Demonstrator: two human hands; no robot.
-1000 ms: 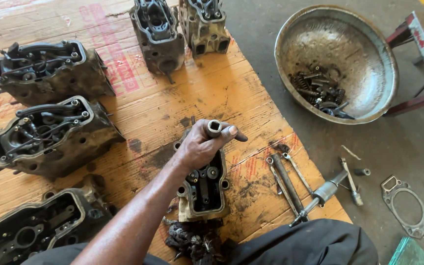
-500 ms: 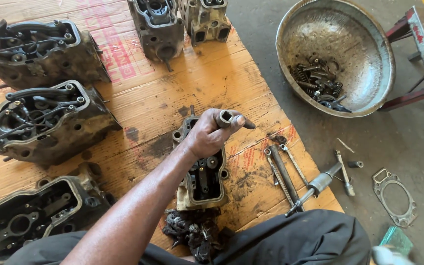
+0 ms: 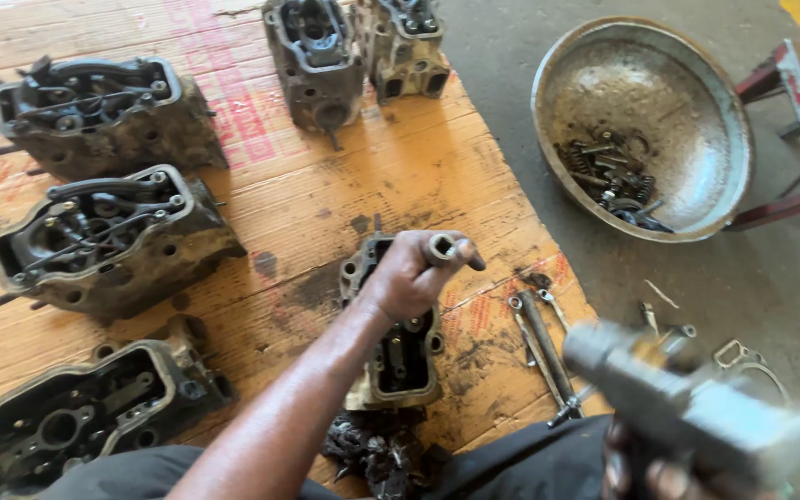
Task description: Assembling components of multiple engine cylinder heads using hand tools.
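The left hand [image 3: 414, 273] is closing its fingers round a short grey metal socket tube [image 3: 442, 248], holding it upright over the top end of a grimy tan cast-metal cylinder head [image 3: 398, 356] that is lying on the oil-stained orange wooden board [image 3: 418, 167] serving as the surface. The right hand [image 3: 659, 472] is showing only at the bottom edge, its fingers wrapping the handle of a blurred grey metal hammer [image 3: 687, 403], whose head is hanging above the concrete floor [image 3: 511, 56], just beside the board's right edge. A pair of steel spanners [image 3: 539, 343] is lying on the board between the two hands. Three dark, greasy cylinder heads [image 3: 108, 245] are sitting along the left of the board, and two more [image 3: 354, 51] are standing at its far edge. On the floor to the right, a dented round metal basin [image 3: 641, 120] is holding a heap of dark springs and bolts [image 3: 613, 181], with a thin metal gasket [image 3: 743, 356] lying nearer.
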